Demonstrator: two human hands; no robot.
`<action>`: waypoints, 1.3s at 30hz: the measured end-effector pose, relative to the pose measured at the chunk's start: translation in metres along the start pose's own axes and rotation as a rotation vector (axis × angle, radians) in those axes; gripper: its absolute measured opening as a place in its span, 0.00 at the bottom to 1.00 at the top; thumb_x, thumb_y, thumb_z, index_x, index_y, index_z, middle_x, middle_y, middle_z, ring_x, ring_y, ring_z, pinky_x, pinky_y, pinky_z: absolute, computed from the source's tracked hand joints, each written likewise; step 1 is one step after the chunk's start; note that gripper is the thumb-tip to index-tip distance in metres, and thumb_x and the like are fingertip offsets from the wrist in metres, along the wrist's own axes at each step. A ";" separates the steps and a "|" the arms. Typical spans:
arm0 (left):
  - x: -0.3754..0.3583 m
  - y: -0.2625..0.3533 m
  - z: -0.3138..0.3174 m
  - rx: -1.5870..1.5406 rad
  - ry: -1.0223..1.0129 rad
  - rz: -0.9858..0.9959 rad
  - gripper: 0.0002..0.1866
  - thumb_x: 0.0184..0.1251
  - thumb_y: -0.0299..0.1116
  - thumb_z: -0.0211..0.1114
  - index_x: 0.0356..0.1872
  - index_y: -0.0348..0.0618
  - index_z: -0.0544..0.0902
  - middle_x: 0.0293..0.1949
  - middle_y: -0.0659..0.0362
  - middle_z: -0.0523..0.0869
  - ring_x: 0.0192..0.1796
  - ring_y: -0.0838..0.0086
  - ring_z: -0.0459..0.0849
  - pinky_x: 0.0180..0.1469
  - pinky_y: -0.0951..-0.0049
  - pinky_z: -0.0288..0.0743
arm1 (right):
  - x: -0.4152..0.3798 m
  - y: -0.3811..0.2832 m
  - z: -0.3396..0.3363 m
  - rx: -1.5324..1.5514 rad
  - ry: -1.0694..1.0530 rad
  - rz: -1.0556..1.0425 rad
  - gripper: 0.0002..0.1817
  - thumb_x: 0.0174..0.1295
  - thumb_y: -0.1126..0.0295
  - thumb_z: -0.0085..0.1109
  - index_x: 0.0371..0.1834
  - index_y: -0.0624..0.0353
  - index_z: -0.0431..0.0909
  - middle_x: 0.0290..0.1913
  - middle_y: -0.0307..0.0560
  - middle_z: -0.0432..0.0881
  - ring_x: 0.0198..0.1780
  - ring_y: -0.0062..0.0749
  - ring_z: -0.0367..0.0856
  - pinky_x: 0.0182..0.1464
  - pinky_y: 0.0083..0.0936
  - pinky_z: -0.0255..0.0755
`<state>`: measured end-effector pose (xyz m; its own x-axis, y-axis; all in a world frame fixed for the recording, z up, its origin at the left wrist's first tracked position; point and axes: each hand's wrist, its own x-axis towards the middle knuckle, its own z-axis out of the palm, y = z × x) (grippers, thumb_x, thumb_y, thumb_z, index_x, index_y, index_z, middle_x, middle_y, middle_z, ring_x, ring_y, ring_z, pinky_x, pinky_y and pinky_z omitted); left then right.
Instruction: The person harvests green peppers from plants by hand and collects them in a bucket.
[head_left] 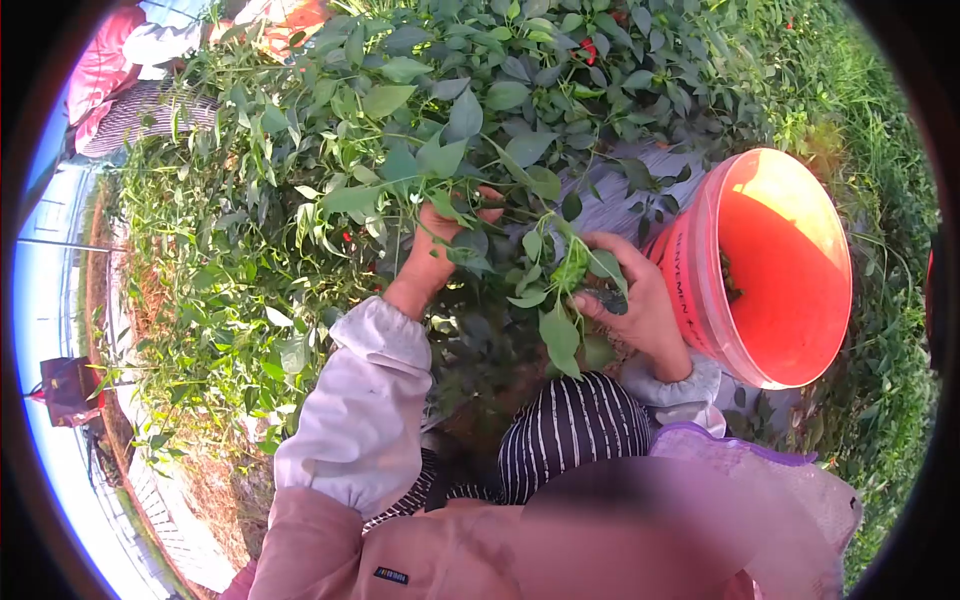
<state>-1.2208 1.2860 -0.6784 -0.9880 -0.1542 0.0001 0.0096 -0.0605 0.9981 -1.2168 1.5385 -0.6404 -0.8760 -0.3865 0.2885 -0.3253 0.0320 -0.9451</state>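
Note:
My left hand (440, 245) reaches in among the leaves of a pepper plant (400, 180), its fingers partly covered by foliage and curled near a stem. To its right, my right hand (640, 300) has thumb and fingers around a leafy branch (560, 330) with a light green, wrinkled part (571, 265) between them. The red bucket (785, 270) stands tilted just right of my right hand, its opening facing right, with a little dark green stuff inside.
Red peppers (588, 50) show among the leaves at the top. A person in striped clothing (150, 115) is at the upper left. Plastic sheeting (640, 185) lies under the plants, and grass (895, 180) runs along the right. A dark box-like object (70, 391) is at the far left.

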 end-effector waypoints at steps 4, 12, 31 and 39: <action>0.001 -0.006 0.006 -0.191 -0.102 -0.057 0.16 0.55 0.20 0.69 0.46 0.37 0.82 0.45 0.58 0.85 0.44 0.74 0.83 0.46 0.73 0.78 | 0.008 -0.021 -0.005 0.366 -0.136 0.431 0.19 0.57 0.66 0.67 0.47 0.63 0.75 0.33 0.38 0.79 0.33 0.24 0.78 0.37 0.19 0.73; -0.078 0.071 0.023 0.969 0.073 0.258 0.24 0.47 0.15 0.64 0.51 0.35 0.78 0.47 0.50 0.82 0.51 0.59 0.81 0.49 0.68 0.76 | 0.005 -0.027 -0.011 0.640 -0.106 0.483 0.14 0.55 0.70 0.64 0.43 0.63 0.75 0.34 0.38 0.77 0.36 0.19 0.75 0.40 0.18 0.70; -0.049 0.064 0.026 0.407 -0.248 0.414 0.10 0.51 0.15 0.66 0.36 0.35 0.82 0.32 0.55 0.82 0.37 0.65 0.80 0.42 0.70 0.73 | -0.009 -0.048 -0.001 0.644 0.116 0.180 0.17 0.52 0.83 0.66 0.40 0.62 0.68 0.44 0.52 0.78 0.46 0.29 0.79 0.49 0.26 0.74; -0.064 0.067 -0.011 -0.112 0.134 0.187 0.10 0.61 0.15 0.60 0.41 0.35 0.84 0.40 0.56 0.86 0.40 0.76 0.83 0.45 0.76 0.77 | -0.002 -0.044 -0.030 0.633 0.521 0.009 0.08 0.59 0.79 0.54 0.39 0.60 0.67 0.38 0.47 0.75 0.38 0.29 0.76 0.46 0.26 0.75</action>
<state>-1.1550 1.2816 -0.6123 -0.9385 -0.3014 0.1686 0.2145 -0.1260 0.9686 -1.2114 1.5657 -0.5945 -0.9814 0.0940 0.1672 -0.1911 -0.5532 -0.8108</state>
